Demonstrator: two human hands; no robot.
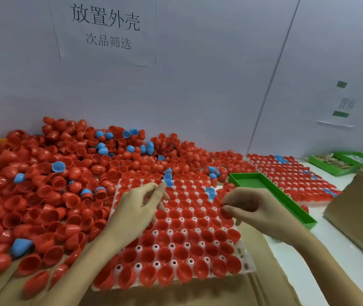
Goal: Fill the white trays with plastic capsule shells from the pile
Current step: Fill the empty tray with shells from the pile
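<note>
Stood heaped across the left and rear of the frame: the pile of red and blue shells (65, 173), blocking any low pass there. Lay open at centre above the filled white tray (248, 265). Hemmed at right by the green bin (286, 195) and the cardboard box (357, 215).

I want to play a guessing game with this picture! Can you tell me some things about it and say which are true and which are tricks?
1. The right hand pinches a red shell. True.
2. The pile is mostly blue shells. False: mostly red, with a few blue ones.
3. The white tray under the hands is nearly full. True.
4. The green tray lies left of the white tray. False: it lies to the right.
5. The left hand grips a blue shell. False: its fingers hold nothing.
</note>
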